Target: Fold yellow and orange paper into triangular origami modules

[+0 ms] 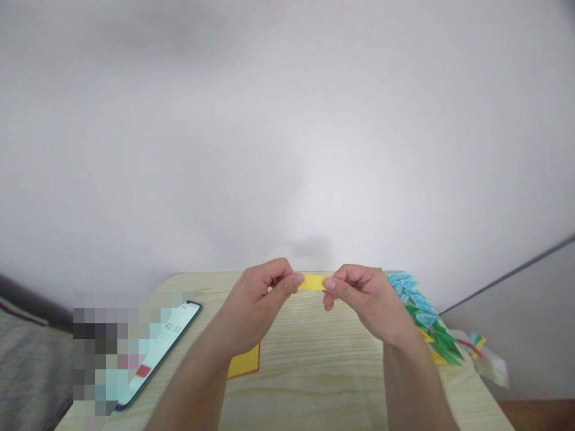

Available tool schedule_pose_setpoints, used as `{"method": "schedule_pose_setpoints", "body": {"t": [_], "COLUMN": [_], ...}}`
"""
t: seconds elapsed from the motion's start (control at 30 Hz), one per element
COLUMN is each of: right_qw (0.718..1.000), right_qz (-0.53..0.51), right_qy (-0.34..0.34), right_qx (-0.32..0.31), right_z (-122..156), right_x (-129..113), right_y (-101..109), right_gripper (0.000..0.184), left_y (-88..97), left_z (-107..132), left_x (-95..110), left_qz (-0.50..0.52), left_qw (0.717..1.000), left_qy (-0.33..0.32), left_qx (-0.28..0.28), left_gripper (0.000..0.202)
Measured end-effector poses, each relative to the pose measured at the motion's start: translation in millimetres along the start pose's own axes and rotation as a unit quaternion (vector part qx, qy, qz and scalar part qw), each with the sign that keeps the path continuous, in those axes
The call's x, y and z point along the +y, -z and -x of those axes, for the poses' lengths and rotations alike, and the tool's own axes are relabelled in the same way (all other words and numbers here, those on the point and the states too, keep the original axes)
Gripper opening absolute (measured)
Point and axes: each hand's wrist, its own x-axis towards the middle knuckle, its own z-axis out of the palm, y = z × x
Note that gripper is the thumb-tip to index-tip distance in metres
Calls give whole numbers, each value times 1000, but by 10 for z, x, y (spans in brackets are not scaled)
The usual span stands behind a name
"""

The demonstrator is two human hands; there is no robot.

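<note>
A small folded strip of yellow paper (313,282) is held above the far part of a light wooden table (314,371). My left hand (258,305) pinches its left end between thumb and fingers. My right hand (363,299) pinches its right end the same way. Both hands are closed, with the strip stretched level between them. A sheet of yellow paper (245,362) lies flat on the table, partly hidden under my left forearm.
A phone (164,347) with a lit screen lies at the table's left. Several folded paper pieces in blue (411,293) and green (442,341) sit along the right edge. A white wall stands right behind the table. A plastic bag (487,362) lies at the far right.
</note>
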Motion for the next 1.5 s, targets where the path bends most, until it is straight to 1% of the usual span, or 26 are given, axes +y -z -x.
{"method": "schedule_pose_setpoints", "body": {"t": [0.1,0.17,0.27,0.4,0.53,0.73,0.93,1.03,1.1,1.3,1.4,1.47,1.5], "right_qw": [1000,1000,1000,996,989,976,966,964,963,962,970,977,980], "right_qz": [-23,-17,-13,-80,-123,-157,-165,-165,-165,-144,-107,-72,-53], "right_qy": [-9,-8,-2,-35,-78,-148,-190,-202,-210,-230,-219,-197,-183], "right_qx": [-9,-13,-1,17,24,44,53,47,40,18,26,43,52], "right_z": [11,38,119,293,517,882,1143,1222,1262,1391,1469,1521,1544], "right_x": [-2,2,15,51,152,348,407,431,463,621,724,793,826], "right_y": [-5,1,19,35,-2,-150,-284,-363,-417,-539,-572,-583,-586], "right_gripper": [31,30,29,29,33,33,30,28,28,29,30,25,27], "left_y": [4,0,-31,-133,-277,-484,-606,-636,-653,-741,-817,-868,-891], "left_z": [5,5,11,86,277,707,1067,1196,1267,1451,1521,1550,1559], "left_x": [-8,-15,-5,41,25,-144,-218,-230,-245,-341,-434,-505,-538], "left_qz": [-15,-16,-3,18,27,59,126,152,165,194,194,187,182], "left_qw": [1000,999,1000,1000,999,993,980,972,967,953,946,940,938], "left_qy": [-7,-12,-18,2,33,94,152,179,194,234,262,284,294], "left_qx": [26,30,12,-14,-20,-32,-24,-11,-5,-4,-6,-10,-16], "left_gripper": [41,40,39,43,45,39,36,37,34,32,31,25,25]}}
